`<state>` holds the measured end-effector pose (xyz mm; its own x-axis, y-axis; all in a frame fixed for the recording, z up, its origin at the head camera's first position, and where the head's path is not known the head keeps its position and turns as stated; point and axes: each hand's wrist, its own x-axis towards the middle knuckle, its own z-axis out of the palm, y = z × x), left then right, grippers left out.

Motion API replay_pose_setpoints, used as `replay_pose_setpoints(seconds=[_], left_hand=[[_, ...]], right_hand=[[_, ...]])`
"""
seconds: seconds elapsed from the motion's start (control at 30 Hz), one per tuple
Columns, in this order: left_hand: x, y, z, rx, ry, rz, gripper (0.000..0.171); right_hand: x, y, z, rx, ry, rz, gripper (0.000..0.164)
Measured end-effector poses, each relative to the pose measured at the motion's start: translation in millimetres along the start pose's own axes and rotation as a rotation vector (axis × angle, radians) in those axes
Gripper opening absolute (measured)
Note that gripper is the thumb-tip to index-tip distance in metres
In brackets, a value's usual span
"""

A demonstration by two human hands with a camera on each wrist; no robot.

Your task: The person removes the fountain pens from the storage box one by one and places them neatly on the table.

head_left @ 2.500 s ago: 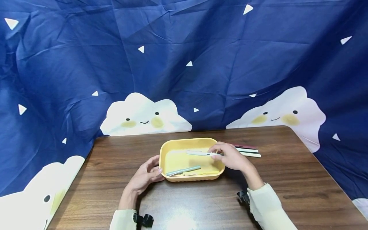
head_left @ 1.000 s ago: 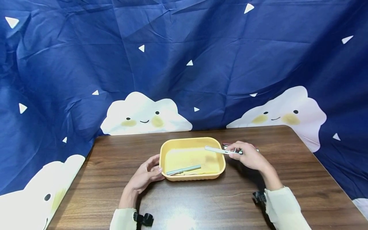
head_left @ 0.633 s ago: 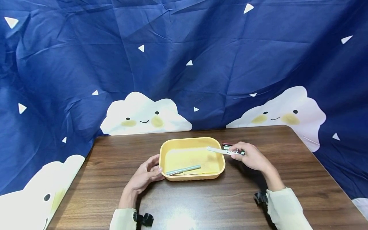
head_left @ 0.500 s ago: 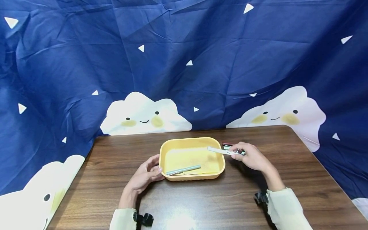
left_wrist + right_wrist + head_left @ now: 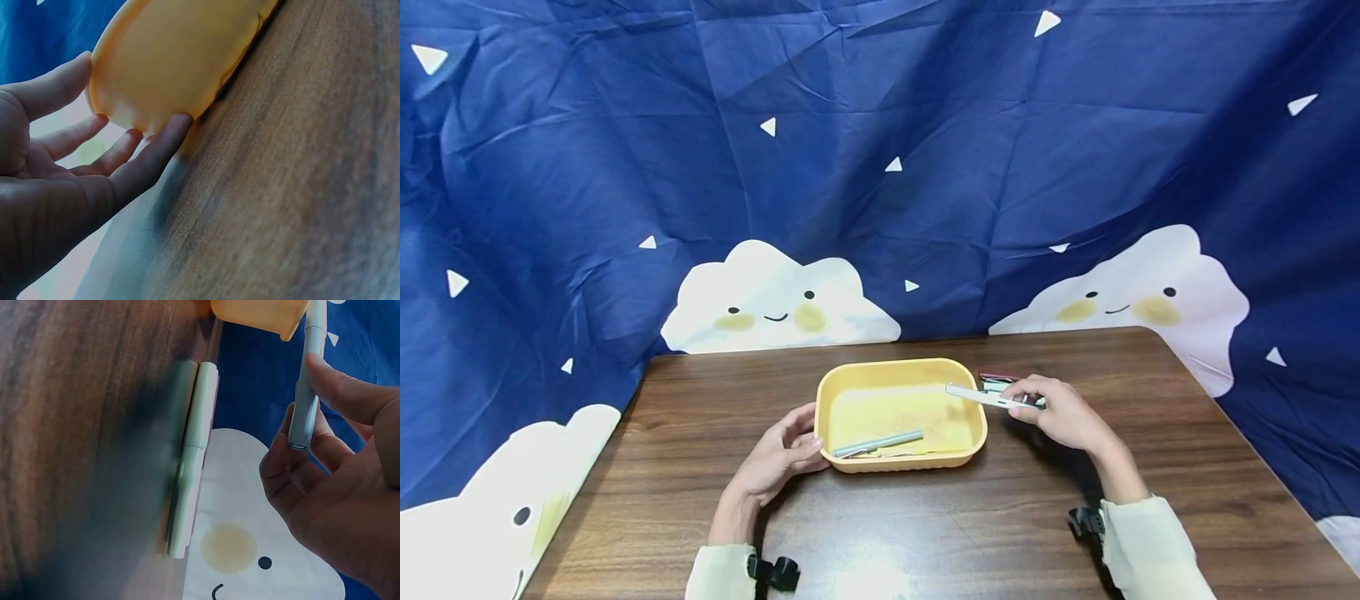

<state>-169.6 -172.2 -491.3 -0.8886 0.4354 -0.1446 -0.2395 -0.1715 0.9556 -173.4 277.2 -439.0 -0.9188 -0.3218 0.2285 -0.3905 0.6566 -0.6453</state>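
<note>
In the head view, a yellow plastic tray (image 5: 901,465) sits on the table, with a teal pen (image 5: 880,442) and a yellow pen (image 5: 925,453) lying along its near side. My left hand (image 5: 778,457) holds the tray's left end, thumb at the rim and fingertips on the outer wall, as the left wrist view also shows. Between thumb and fingers, my right hand (image 5: 1056,412) pinches a pale bluish-white pen (image 5: 981,397). That pen slants across the tray's right rim, its far tip over the inside. Below the hand lies a pale green pen (image 5: 194,462), partly covered in the head view.
A dark red pen (image 5: 997,375) lies beside the pale green one, right of the tray. The brown wooden table (image 5: 715,392) ends at the back against a blue curtain (image 5: 850,167) printed with clouds. Small black cameras (image 5: 775,573) sit at both wrists.
My right hand has carried the pale pen rightward from over the tray to its right rim, shifting only slightly in the last half second. My left hand and the tray stay put.
</note>
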Motion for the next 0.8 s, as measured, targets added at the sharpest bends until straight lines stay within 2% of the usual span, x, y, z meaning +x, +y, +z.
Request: replay_pose_setpoints(seconds=[0.8], left_hand=[[0.4,0.7,-0.6,0.007,-0.006,0.007,0.063]], right_hand=[[-11,21,-15,0.000,0.008,0.019,0.013]])
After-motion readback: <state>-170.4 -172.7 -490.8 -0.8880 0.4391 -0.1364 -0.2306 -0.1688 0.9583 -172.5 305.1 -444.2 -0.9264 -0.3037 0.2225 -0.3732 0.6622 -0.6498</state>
